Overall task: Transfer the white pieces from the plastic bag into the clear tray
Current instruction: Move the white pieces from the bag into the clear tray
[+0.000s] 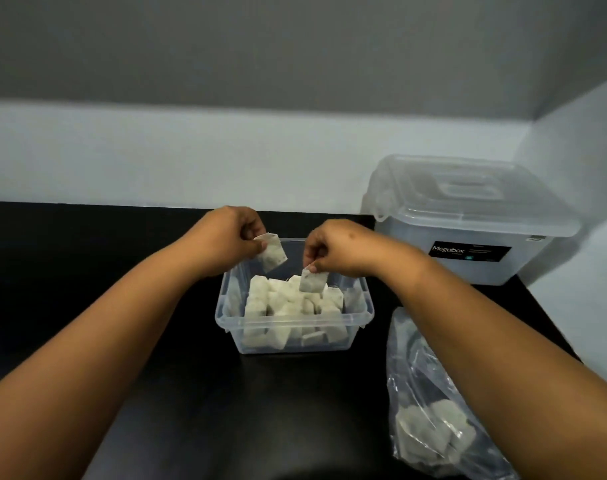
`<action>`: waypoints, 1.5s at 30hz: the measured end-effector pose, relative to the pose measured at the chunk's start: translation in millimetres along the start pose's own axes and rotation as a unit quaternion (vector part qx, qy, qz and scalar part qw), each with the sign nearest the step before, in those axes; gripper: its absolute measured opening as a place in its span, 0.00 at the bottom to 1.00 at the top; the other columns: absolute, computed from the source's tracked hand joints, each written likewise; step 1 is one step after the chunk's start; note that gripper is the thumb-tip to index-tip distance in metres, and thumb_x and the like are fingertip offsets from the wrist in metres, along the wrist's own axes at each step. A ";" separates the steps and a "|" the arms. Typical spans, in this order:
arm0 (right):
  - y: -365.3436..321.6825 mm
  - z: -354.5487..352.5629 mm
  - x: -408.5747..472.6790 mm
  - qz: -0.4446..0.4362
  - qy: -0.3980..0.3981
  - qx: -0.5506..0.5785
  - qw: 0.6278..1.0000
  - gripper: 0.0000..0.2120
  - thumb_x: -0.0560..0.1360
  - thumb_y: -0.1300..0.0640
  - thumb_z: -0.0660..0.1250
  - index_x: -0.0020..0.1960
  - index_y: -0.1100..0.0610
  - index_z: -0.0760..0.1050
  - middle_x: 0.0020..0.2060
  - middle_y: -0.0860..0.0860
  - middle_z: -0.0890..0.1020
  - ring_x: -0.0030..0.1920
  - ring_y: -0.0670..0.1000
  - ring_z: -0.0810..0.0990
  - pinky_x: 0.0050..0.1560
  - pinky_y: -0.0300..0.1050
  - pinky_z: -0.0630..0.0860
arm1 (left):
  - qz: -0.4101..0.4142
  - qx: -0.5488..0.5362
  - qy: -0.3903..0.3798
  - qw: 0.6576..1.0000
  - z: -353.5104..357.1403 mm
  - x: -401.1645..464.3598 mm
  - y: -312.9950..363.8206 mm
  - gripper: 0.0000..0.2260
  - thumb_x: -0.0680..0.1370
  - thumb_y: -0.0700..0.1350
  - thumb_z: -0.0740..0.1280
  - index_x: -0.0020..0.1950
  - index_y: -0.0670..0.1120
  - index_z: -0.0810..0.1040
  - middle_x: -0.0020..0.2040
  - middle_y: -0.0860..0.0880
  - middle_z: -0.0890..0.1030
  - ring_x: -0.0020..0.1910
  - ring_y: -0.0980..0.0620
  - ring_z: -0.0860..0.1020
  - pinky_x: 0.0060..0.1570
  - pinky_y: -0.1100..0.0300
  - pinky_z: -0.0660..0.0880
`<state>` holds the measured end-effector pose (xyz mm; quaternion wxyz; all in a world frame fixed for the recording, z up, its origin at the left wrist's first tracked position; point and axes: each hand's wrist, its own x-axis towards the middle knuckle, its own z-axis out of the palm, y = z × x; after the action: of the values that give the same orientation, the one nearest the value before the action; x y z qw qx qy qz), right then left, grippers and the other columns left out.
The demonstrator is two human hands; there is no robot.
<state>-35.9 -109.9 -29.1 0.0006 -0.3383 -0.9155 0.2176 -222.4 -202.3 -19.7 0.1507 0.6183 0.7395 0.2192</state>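
**Holding two pieces over the tray**

Pinching one white piece (271, 252), the left hand (231, 237) fingers curl above the tray (295, 336). Right hand (333, 247) fingers pinch another piece (313, 281) just over the pile (290, 304). Right of them, the bag (430, 420) lies on the desk (122, 258).

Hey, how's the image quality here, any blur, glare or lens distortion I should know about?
Head view: wide-angle lens bends the table edge and stretches the forearms; the whole frame is soft, so the label on the lidded box is barely legible; the black table is dim, hiding detail; mild sheen on the bag and tray rim; pieces pinched by the left hand and right hand stay readable.
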 end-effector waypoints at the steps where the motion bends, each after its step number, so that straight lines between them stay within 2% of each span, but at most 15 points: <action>1: -0.2 7.9 6.3 0.006 -0.028 -0.007 1.000 0.03 0.73 0.57 0.73 0.46 0.51 0.82 0.35 0.41 0.78 0.37 0.40 0.76 0.36 0.37 0.69 | 0.001 0.007 -0.016 1.000 0.2 1.6 -6.3 0.02 0.74 0.44 0.71 0.45 0.49 0.79 0.39 0.50 0.81 0.39 0.52 0.79 0.39 0.60 0.74; 6: 4.6 40.2 31.2 0.049 -0.168 -0.018 0.984 0.03 0.73 0.61 0.71 0.45 0.53 0.82 0.33 0.42 0.79 0.36 0.45 0.77 0.38 0.39 0.73 | 0.026 0.035 -0.127 0.991 8.1 10.2 -24.2 0.03 0.73 0.44 0.71 0.44 0.51 0.79 0.38 0.53 0.83 0.39 0.56 0.82 0.44 0.59 0.79; 10: 7.7 61.1 43.4 0.080 -0.222 -0.052 0.970 0.05 0.74 0.62 0.71 0.49 0.56 0.82 0.39 0.47 0.82 0.38 0.47 0.79 0.36 0.38 0.73 | 0.037 0.043 -0.202 0.978 18.3 18.3 -26.7 0.04 0.74 0.42 0.71 0.46 0.50 0.79 0.40 0.52 0.84 0.39 0.59 0.82 0.45 0.62 0.79; 13: 12.6 75.5 51.0 0.101 -0.208 -0.075 0.970 0.05 0.74 0.60 0.70 0.49 0.55 0.82 0.46 0.50 0.83 0.43 0.51 0.81 0.41 0.42 0.77 | 0.043 0.045 -0.246 0.967 24.5 24.2 -25.8 0.04 0.75 0.41 0.70 0.48 0.47 0.79 0.39 0.52 0.84 0.37 0.59 0.82 0.40 0.64 0.77; 16: 14.1 80.2 56.1 0.123 -0.167 -0.067 0.976 0.06 0.75 0.62 0.69 0.49 0.54 0.82 0.48 0.51 0.83 0.48 0.53 0.82 0.49 0.45 0.79 | 0.034 0.037 -0.286 0.957 33.0 31.7 -24.4 0.04 0.76 0.41 0.69 0.49 0.47 0.77 0.37 0.54 0.83 0.34 0.61 0.81 0.40 0.65 0.74; 19: 13.5 77.5 56.7 0.137 -0.157 -0.068 0.976 0.08 0.75 0.62 0.68 0.53 0.55 0.81 0.50 0.52 0.82 0.50 0.54 0.81 0.50 0.45 0.78 | 0.023 0.050 -0.325 0.944 46.2 41.8 -21.8 0.05 0.76 0.41 0.69 0.49 0.48 0.76 0.37 0.54 0.82 0.32 0.62 0.80 0.39 0.64 0.76; 23: 15.2 69.1 51.4 0.125 -0.131 -0.088 0.980 0.13 0.75 0.58 0.70 0.60 0.54 0.78 0.53 0.52 0.81 0.52 0.55 0.81 0.47 0.45 0.76 | -0.009 0.100 -0.399 0.911 67.6 53.4 -21.6 0.06 0.76 0.38 0.69 0.48 0.48 0.75 0.43 0.47 0.84 0.36 0.55 0.82 0.42 0.62 0.78; 26: 18.1 60.8 44.4 0.128 -0.104 -0.055 0.985 0.11 0.75 0.56 0.70 0.57 0.53 0.78 0.53 0.51 0.80 0.51 0.54 0.80 0.48 0.45 0.76 | -0.036 0.133 -0.423 0.895 80.3 59.4 -22.2 0.07 0.76 0.38 0.69 0.49 0.48 0.76 0.43 0.47 0.82 0.36 0.54 0.81 0.35 0.66 0.76; 28: 18.5 56.6 39.4 0.123 -0.089 -0.037 0.988 0.10 0.75 0.55 0.71 0.56 0.52 0.78 0.49 0.49 0.79 0.50 0.53 0.79 0.46 0.44 0.74 | -0.038 0.158 -0.427 0.890 86.1 62.4 -22.7 0.08 0.75 0.37 0.69 0.52 0.47 0.76 0.41 0.49 0.81 0.36 0.54 0.80 0.33 0.66 0.76; 30: 18.4 54.4 34.9 0.118 -0.074 -0.023 0.990 0.09 0.74 0.53 0.71 0.54 0.51 0.78 0.45 0.47 0.76 0.47 0.51 0.78 0.44 0.43 0.72 | -0.034 0.187 -0.423 0.886 90.0 64.3 -23.4 0.10 0.75 0.37 0.70 0.54 0.47 0.76 0.41 0.49 0.79 0.38 0.52 0.80 0.37 0.63 0.77; 33: 16.7 52.7 29.6 0.119 -0.063 -0.002 0.991 0.09 0.74 0.53 0.72 0.53 0.51 0.79 0.42 0.46 0.75 0.45 0.51 0.77 0.43 0.43 0.72 | -0.022 0.208 -0.397 0.894 92.2 64.7 -25.5 0.10 0.75 0.38 0.70 0.55 0.47 0.76 0.43 0.50 0.79 0.40 0.52 0.79 0.39 0.63 0.76; 37: 13.7 46.7 17.6 0.113 -0.055 -0.003 0.992 0.10 0.75 0.54 0.71 0.55 0.52 0.79 0.43 0.46 0.76 0.46 0.50 0.77 0.46 0.44 0.75 | -0.010 0.225 -0.357 0.907 87.5 62.6 -23.4 0.09 0.74 0.43 0.72 0.53 0.47 0.79 0.48 0.49 0.82 0.45 0.52 0.81 0.47 0.61 0.78; 42: 7.0 26.1 -10.5 0.081 -0.026 0.048 0.995 0.10 0.75 0.55 0.70 0.56 0.52 0.80 0.47 0.49 0.84 0.49 0.49 0.82 0.54 0.48 0.79 | 0.045 0.243 -0.227 0.942 64.8 49.8 6.1 0.10 0.73 0.47 0.73 0.52 0.49 0.77 0.48 0.50 0.79 0.45 0.50 0.76 0.44 0.59 0.72; 45: 9.3 12.0 -36.7 0.071 -0.001 0.056 0.996 0.09 0.74 0.55 0.72 0.54 0.52 0.80 0.45 0.48 0.85 0.47 0.47 0.82 0.52 0.47 0.79 | 0.050 0.188 -0.136 0.971 52.0 32.7 33.8 0.11 0.73 0.45 0.72 0.53 0.50 0.76 0.50 0.49 0.80 0.47 0.48 0.78 0.48 0.55 0.76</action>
<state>-3.6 -131.0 -38.3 0.0037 -0.4015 -0.8757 0.2682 -174.3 -158.3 -45.5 0.1197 0.6958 0.7082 -0.0027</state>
